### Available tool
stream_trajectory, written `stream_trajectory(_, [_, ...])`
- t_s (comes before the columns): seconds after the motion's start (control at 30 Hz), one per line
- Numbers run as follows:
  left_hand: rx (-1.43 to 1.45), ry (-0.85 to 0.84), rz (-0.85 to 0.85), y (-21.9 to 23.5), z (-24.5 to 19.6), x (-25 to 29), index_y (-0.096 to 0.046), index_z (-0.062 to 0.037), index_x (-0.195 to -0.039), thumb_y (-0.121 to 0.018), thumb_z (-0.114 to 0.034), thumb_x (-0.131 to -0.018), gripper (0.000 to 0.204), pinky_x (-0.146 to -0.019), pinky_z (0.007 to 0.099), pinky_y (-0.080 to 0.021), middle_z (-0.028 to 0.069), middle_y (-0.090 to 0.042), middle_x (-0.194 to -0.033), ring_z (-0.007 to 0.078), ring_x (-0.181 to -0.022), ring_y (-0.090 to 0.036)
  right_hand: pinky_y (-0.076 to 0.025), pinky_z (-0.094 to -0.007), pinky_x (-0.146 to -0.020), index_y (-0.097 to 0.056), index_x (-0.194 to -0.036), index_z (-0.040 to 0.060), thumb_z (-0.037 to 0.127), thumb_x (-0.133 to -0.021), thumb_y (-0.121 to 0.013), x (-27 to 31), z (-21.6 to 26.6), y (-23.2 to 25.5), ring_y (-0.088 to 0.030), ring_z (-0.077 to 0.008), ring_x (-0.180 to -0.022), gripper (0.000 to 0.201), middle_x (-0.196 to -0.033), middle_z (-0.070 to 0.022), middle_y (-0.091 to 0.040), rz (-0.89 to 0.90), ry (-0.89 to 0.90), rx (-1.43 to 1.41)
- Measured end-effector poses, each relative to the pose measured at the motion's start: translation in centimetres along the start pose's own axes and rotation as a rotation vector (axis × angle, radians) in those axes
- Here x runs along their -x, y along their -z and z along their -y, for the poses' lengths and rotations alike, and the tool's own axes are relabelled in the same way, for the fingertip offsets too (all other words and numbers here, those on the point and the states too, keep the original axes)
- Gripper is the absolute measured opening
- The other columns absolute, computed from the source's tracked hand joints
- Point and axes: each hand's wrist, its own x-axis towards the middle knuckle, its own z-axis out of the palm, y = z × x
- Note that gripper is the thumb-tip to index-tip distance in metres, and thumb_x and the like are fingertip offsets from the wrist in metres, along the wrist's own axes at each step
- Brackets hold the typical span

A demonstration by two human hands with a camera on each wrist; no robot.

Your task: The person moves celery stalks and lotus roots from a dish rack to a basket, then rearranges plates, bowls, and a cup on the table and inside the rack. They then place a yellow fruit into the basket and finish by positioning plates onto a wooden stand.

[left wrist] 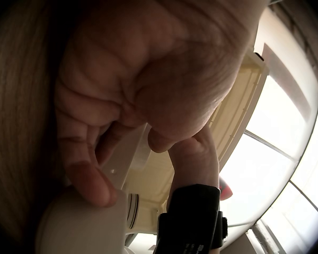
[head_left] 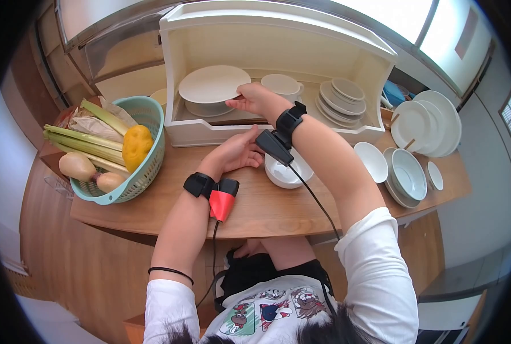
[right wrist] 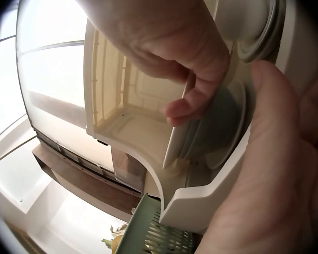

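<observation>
My right hand [head_left: 261, 98] reaches into the cream dish rack and pinches the near right rim of a large white plate [head_left: 214, 84]. In the right wrist view its fingers bend over the rim of that plate [right wrist: 176, 143], which lies over more stacked dishes [right wrist: 220, 119]. My left hand [head_left: 238, 150] is low in front of the rack, fingers loosely bent and holding nothing. One fingertip [left wrist: 98, 190] is right at the side of a white bowl [left wrist: 85, 225] in the left wrist view. That bowl [head_left: 289, 172] stands on the wooden table, partly under the right wrist's camera.
The rack [head_left: 209, 135] has a raised front lip and also holds a white cup [head_left: 281, 84] and stacked small plates [head_left: 342, 100]. A green basket [head_left: 152, 166] of vegetables stands left. Bowls [head_left: 409, 175] and upright plates [head_left: 411, 123] stand right. Camera cables [head_left: 318, 200] hang from both wrists.
</observation>
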Motion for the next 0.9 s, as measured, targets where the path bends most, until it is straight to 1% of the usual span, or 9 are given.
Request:
stream_trajectory(0.27, [0.012, 0.006, 0.017, 0.3, 0.1, -0.1, -0.05, -0.0012, -0.097, -0.03, -0.047, -0.091, 0.05, -0.054, 0.0217, -0.049, 0.007, -0.057, -0.075, 0.0141, -0.061, -0.058, -0.055, -0.0316, -0.056, -0.039, -0.111, -0.0054, -0.004, -0.083, -0.03, -0.5, -0.1, -0.2, -0.059, -0.0322, -0.075, 0.03, -0.099, -0.0213, -0.051, -0.022, -0.009, -0.005])
stream_trajectory(0.37, [0.013, 0.01, 0.023, 0.4, 0.2, -0.2, -0.05, -0.0011, -0.098, -0.03, -0.047, -0.091, 0.05, -0.054, 0.0218, -0.049, 0.0077, -0.058, -0.076, 0.0138, -0.061, -0.058, -0.055, -0.0319, -0.057, -0.038, -0.111, -0.0046, -0.004, -0.083, -0.03, -0.1, 0.0, -0.1, -0.059, -0.032, -0.076, 0.029, -0.099, -0.0207, -0.05, 0.007, -0.007, -0.007])
stream_trajectory(0.43, [0.006, 0.013, 0.016, 0.5, 0.2, -0.2, -0.051, -0.0033, -0.1, -0.031, -0.046, -0.091, 0.048, -0.055, 0.0233, -0.048, 0.0076, -0.057, -0.083, 0.0148, -0.063, -0.057, -0.055, -0.0321, -0.057, -0.038, -0.111, -0.0041, -0.003, -0.083, -0.03, 0.1, 0.0, -0.1, -0.059, -0.0319, -0.077, 0.029, -0.1, -0.0203, -0.05, 0.031, -0.004, -0.016])
stream_trajectory(0.63, [0.016, 0.006, 0.035, 0.7, 0.2, -0.2, -0.05, -0.0015, -0.102, -0.032, -0.047, -0.091, 0.05, -0.055, 0.0236, -0.049, 0.0084, -0.057, -0.084, 0.0148, -0.064, -0.057, -0.055, -0.0331, -0.059, -0.037, -0.113, -0.0024, -0.001, -0.085, -0.033, 0.2, -0.1, -0.3, -0.058, -0.0318, -0.077, 0.029, -0.102, -0.0194, -0.049, 0.03, -0.038, -0.025])
stream_trajectory(0.7, [0.017, 0.007, 0.028, 0.7, 0.2, -0.2, -0.049, 0.0, -0.102, -0.033, -0.047, -0.09, 0.051, -0.055, 0.0234, -0.049, 0.0089, -0.057, -0.084, 0.0147, -0.064, -0.057, -0.055, -0.0331, -0.062, -0.034, -0.116, -0.0043, 0.003, -0.087, -0.036, 1.0, 0.0, -0.2, -0.058, -0.0335, -0.081, 0.03, -0.104, -0.0236, -0.048, 0.064, -0.048, -0.045])
stream_trajectory(0.73, [0.02, 0.01, 0.022, 0.7, 0.3, -0.2, -0.048, 0.0015, -0.102, -0.033, -0.047, -0.09, 0.052, -0.055, 0.0231, -0.049, 0.0093, -0.057, -0.084, 0.0147, -0.064, -0.057, -0.055, -0.0331, -0.062, -0.034, -0.116, -0.0043, 0.003, -0.087, -0.036, 1.4, 0.3, -0.1, -0.058, -0.0335, -0.081, 0.03, -0.104, -0.0236, -0.048, 0.063, -0.049, -0.045])
stream_trajectory(0.8, [0.014, 0.024, -0.003, 0.3, 0.0, 0.0, -0.047, 0.0029, -0.103, -0.033, -0.047, -0.09, 0.054, -0.055, 0.0227, -0.048, 0.0096, -0.057, -0.084, 0.0145, -0.064, -0.057, -0.054, -0.028, -0.063, -0.034, -0.107, -0.0115, 0.018, -0.089, -0.046, 3.4, 1.5, 0.1, -0.06, -0.0285, -0.079, 0.037, -0.099, -0.0252, -0.049, 0.059, -0.235, 0.077])
stream_trajectory(0.83, [0.006, 0.037, -0.028, 0.1, -0.1, 0.1, -0.047, 0.0043, -0.103, -0.033, -0.047, -0.09, 0.055, -0.056, 0.0223, -0.048, 0.0099, -0.057, -0.085, 0.0143, -0.064, -0.057, -0.054, -0.028, -0.063, -0.034, -0.107, -0.0115, 0.018, -0.089, -0.046, 4.7, 2.0, 0.5, -0.06, -0.0285, -0.079, 0.037, -0.099, -0.0252, -0.049, 0.054, -0.241, 0.077])
stream_trajectory(0.9, [-0.001, 0.026, -0.018, 0.1, 0.0, 0.0, -0.047, 0.0046, -0.103, -0.032, -0.047, -0.09, 0.055, -0.056, 0.0221, -0.049, 0.0097, -0.057, -0.085, 0.0138, -0.064, -0.057, -0.054, -0.0261, -0.062, -0.033, -0.106, -0.0141, 0.023, -0.088, -0.05, 7.8, 3.1, 1.2, -0.061, -0.0263, -0.076, 0.045, -0.091, -0.0261, -0.052, 0.151, -0.128, 0.32])
